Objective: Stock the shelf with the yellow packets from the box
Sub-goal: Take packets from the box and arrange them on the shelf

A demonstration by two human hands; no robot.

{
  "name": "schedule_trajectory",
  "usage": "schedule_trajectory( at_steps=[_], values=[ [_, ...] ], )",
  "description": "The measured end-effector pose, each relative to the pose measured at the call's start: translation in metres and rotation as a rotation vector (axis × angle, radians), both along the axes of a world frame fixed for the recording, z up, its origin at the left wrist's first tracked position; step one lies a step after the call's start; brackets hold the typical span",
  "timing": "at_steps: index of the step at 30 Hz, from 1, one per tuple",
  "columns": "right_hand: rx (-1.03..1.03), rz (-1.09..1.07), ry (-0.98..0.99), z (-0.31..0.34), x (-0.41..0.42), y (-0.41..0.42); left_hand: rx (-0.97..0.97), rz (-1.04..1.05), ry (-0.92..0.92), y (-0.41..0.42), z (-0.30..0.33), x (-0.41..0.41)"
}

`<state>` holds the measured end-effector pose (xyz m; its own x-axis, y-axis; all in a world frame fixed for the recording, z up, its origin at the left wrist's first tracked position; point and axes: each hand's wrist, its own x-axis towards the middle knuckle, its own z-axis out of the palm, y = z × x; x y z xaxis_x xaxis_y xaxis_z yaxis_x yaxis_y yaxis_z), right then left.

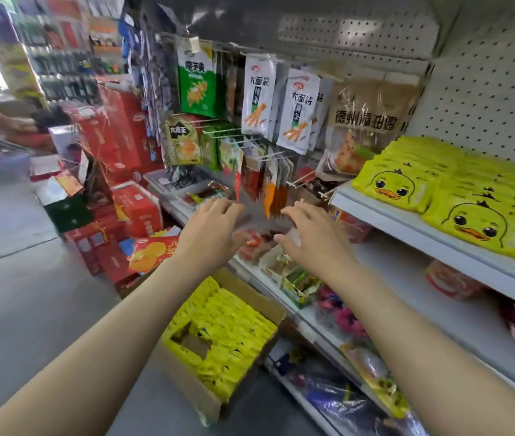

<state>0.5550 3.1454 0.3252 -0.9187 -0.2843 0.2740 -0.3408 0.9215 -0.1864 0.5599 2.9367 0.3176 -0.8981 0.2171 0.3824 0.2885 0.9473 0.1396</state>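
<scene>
two bare hands reach forward, holding nothing: fingers of the left hand (215, 221) loosely spread and slightly curled; fingers of the right hand (309, 231) likewise relaxed, apart from the left. below the forearms, a cardboard box (246, 291) on the floor holds upright yellow packets (224, 328). at right, duck-faced yellow packets lie stacked on the white shelf (407, 228). snack bags (297, 111) hang behind on pegs.

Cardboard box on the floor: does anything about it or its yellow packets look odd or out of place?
The cardboard box stands open by the shelf base, packed with upright yellow packets. One gap near its front left shows bare cardboard where packets are missing. Nothing looks spilled or damaged.
</scene>
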Motion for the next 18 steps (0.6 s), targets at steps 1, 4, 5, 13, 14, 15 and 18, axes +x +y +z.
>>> schedule_trajectory(
  at_steps=[1,4,5,13,14,15,18],
  values=[
    [-0.003,0.011,-0.019,-0.006,-0.008,-0.010,0.000,0.008,-0.011,-0.010,-0.006,-0.005],
    [0.024,0.044,-0.068,-0.027,-0.035,-0.036,0.011,0.058,-0.065,-0.036,-0.030,-0.025],
    [0.032,0.054,-0.086,-0.035,-0.046,-0.044,0.014,0.074,-0.088,-0.043,-0.039,-0.032],
    [0.050,0.106,-0.291,-0.121,-0.143,-0.089,-0.012,0.139,-0.296,-0.091,-0.121,-0.106],
    [0.050,0.109,-0.321,-0.135,-0.156,-0.094,-0.008,0.146,-0.334,-0.096,-0.133,-0.116],
    [0.047,0.111,-0.355,-0.151,-0.168,-0.099,0.001,0.152,-0.371,-0.102,-0.146,-0.126],
    [0.044,0.138,-0.501,-0.199,-0.192,-0.111,0.038,0.196,-0.528,-0.115,-0.191,-0.145]
  ],
)
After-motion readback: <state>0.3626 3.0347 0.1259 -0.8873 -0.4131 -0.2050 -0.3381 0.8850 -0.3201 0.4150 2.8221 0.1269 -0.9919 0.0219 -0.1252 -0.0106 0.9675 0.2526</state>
